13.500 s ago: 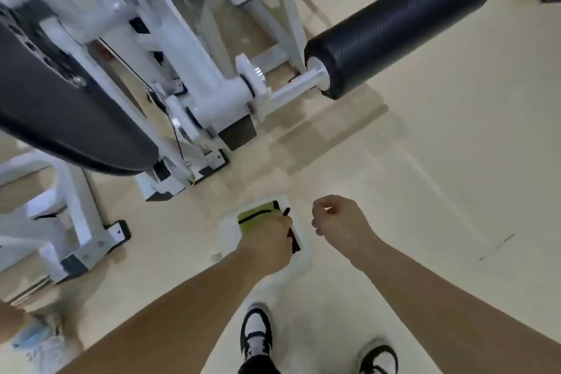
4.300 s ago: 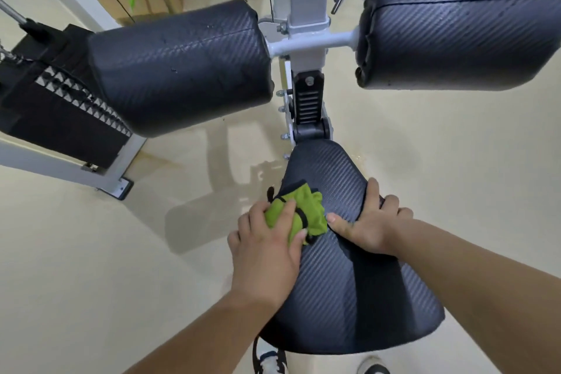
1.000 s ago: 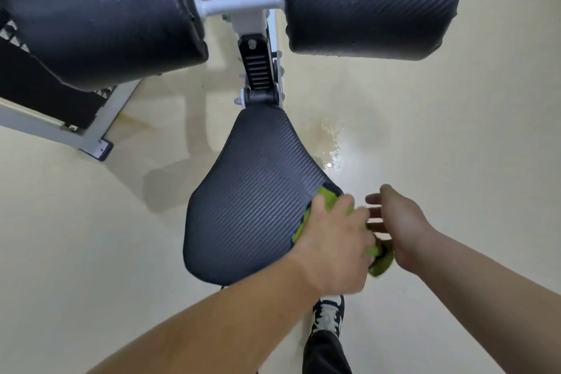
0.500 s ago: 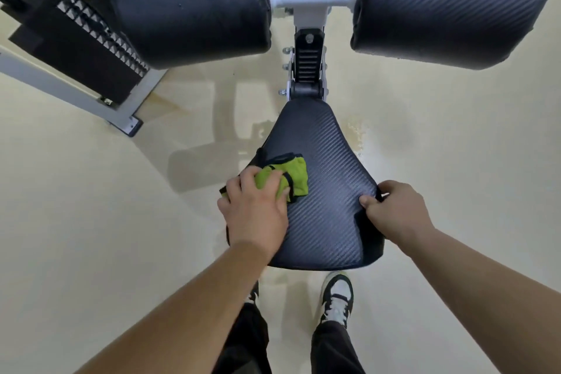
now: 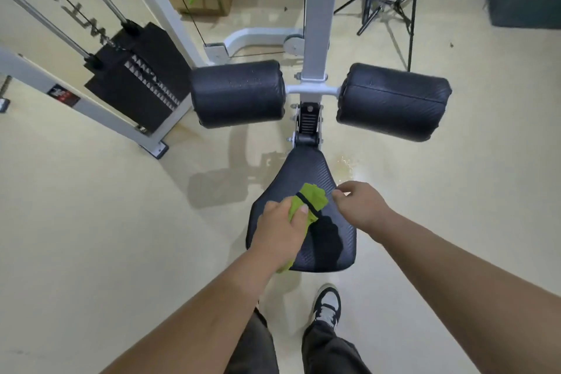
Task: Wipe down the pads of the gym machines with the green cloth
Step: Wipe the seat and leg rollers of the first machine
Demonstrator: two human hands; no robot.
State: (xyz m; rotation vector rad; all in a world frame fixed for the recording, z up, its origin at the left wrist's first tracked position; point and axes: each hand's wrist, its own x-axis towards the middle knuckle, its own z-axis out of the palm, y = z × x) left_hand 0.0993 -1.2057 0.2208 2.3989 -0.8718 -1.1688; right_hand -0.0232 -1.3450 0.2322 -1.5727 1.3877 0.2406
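The person stands over the black seat pad (image 5: 306,167) at the near end of the machine. The green cloth (image 5: 312,196) lies bunched on the middle of the pad. The left hand (image 5: 280,235) has its fingers curled round the near part of the cloth and presses it down, and the far end fans out loose past the thumb. The right hand (image 5: 362,205) sits just right of the cloth at the pad's right edge. Its fingers are loosely bent and hold nothing I can see, and I cannot tell whether they touch the pad.

The cloth looks light, limp and probably damp, so it is best gathered into a wad under the palm. The pad looks firm and textured and should give the cloth some drag. Farther off, the two roller pads (image 5: 238,92) flank the white post (image 5: 315,9).
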